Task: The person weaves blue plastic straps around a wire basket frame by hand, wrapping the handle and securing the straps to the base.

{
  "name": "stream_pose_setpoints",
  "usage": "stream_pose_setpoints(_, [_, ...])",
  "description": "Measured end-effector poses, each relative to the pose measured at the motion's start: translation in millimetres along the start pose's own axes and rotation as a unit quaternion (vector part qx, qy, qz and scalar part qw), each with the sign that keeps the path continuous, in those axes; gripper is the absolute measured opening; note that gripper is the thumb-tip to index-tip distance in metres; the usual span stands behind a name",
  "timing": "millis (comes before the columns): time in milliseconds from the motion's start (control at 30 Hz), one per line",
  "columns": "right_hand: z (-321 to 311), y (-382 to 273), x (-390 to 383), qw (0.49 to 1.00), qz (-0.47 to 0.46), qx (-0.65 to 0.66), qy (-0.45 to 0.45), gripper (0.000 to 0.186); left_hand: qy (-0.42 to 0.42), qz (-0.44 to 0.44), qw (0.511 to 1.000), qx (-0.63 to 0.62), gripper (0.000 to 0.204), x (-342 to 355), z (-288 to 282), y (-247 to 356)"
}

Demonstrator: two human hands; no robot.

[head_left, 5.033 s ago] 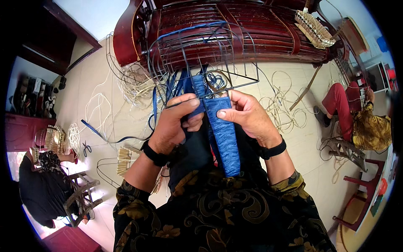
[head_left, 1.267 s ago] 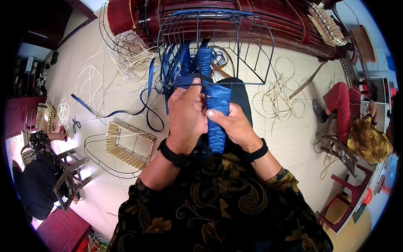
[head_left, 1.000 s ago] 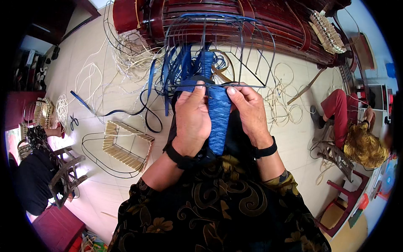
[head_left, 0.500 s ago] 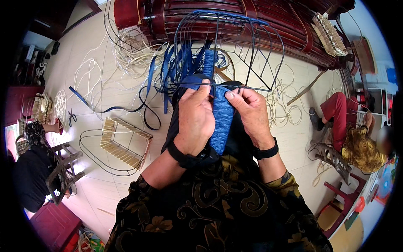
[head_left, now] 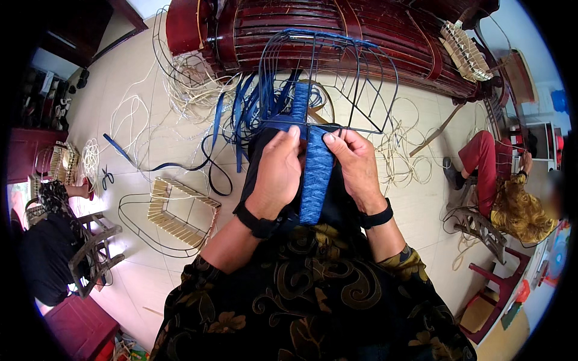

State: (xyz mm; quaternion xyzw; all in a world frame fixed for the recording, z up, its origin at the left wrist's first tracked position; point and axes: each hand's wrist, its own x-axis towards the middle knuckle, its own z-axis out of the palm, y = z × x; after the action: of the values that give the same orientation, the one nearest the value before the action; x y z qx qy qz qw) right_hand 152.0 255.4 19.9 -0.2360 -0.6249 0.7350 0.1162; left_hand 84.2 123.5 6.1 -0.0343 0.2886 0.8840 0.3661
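Observation:
I see a black wire frame in front of me, with blue wrapping along its top edge, a narrow blue-wrapped band and a wider, tapering blue-wrapped panel reaching toward my body. My left hand is closed at the panel's left side, thumb up by the crossbar, on dark blue material; its fingertips are hidden. The thumb of my right hand presses the panel's upper right edge, fingers curled behind it near the wire. Loose blue ribbons hang beyond the frame, left of my hands.
A wooden bench stands ahead, tangled cream cords below it. A cream-wrapped frame and scissors lie on the floor at left. One seated person is at left, another at right.
Since five seconds ago the panel's near end has shifted up and slightly left. My right hand moved from mid-panel up to its top edge; the wire frame has edged rightward.

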Motion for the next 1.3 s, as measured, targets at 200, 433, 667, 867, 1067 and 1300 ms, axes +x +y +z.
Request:
stream_pose_setpoints(200, [-4,-10,-4,0.997,0.026,-0.068,0.015,0.026,-0.076,-0.045,0.987,0.136,0.034,-13,1,-20])
stream_pose_setpoints(433, [-18,-35,-22,0.899,-0.253,-0.347,0.087,0.016,-0.082,-0.057,0.983,0.155,0.027,-12,8,-23])
stream_pose_setpoints(667, [-16,-32,-21,0.818,-0.286,-0.496,0.052,0.023,-0.071,-0.018,0.991,0.112,0.026,-11,13,-29])
stream_pose_setpoints(867, [-10,-33,-19,0.845,-0.234,-0.477,0.058,0.022,-0.052,0.026,0.978,0.199,0.024,-10,11,-34])
stream_pose_setpoints(1067, [-17,-45,-12,0.906,-0.152,-0.394,-0.009,0.017,-0.045,-0.016,0.979,0.199,0.020,-9,14,-36])
stream_pose_setpoints(1300, [-11,-41,-19,0.809,-0.183,-0.558,-0.025,0.029,-0.049,0.069,0.962,0.259,0.022,-5,9,-43])
